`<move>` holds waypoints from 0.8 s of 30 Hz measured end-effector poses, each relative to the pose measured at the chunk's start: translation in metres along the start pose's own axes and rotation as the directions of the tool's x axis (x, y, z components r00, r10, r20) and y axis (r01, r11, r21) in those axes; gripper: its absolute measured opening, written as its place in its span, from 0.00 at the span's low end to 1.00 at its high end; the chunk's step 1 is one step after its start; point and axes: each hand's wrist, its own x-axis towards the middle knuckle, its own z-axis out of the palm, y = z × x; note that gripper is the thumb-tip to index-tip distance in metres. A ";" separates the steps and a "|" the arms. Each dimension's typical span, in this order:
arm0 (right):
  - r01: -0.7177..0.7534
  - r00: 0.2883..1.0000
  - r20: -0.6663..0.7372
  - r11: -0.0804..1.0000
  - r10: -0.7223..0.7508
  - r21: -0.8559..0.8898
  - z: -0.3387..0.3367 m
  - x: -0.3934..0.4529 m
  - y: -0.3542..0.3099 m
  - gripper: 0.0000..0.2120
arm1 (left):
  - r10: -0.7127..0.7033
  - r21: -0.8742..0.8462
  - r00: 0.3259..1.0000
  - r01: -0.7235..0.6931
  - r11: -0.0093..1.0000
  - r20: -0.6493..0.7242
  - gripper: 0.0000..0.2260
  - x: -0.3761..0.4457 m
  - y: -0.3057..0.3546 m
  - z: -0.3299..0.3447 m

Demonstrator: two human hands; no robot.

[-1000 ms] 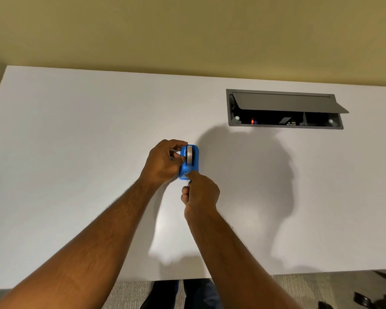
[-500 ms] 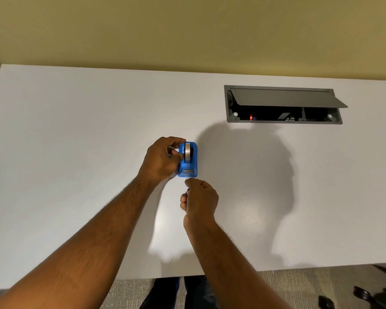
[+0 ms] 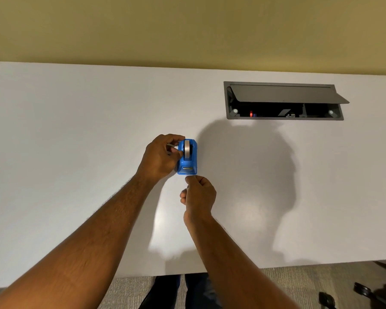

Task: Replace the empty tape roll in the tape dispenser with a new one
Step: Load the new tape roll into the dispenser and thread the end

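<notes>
Head view: blue plastic tape dispenser (image 3: 187, 157) on the white tabletop (image 3: 76, 130), long axis running away from the person.
Left grip (image 3: 159, 158) clasps its side; right grip (image 3: 198, 196), fingers pinched closed, sits just before the cutter end, possibly holding tape; I cannot tell.

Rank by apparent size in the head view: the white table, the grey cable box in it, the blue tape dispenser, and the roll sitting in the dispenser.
1. white table
2. grey cable box, with its lid propped open
3. blue tape dispenser, partly covered by the left hand
4. roll, only its edge showing
</notes>
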 end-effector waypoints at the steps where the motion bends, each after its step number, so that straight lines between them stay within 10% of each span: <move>1: 0.007 1.000 -0.002 1.000 -0.007 0.005 0.001 0.002 0.000 0.06 | 0.001 0.000 1.000 -0.001 1.000 0.000 0.19 0.000 0.000 0.000; 15: 0.081 0.997 -0.017 0.996 -0.082 -0.020 0.005 0.016 0.010 0.04 | 0.015 0.037 1.000 -0.015 0.999 0.011 0.18 0.001 0.002 -0.002; 24: 0.226 0.968 -0.022 0.913 -0.249 -0.340 -0.004 0.026 0.018 0.17 | 0.009 0.004 1.000 -0.009 1.000 0.011 0.17 0.001 0.000 -0.002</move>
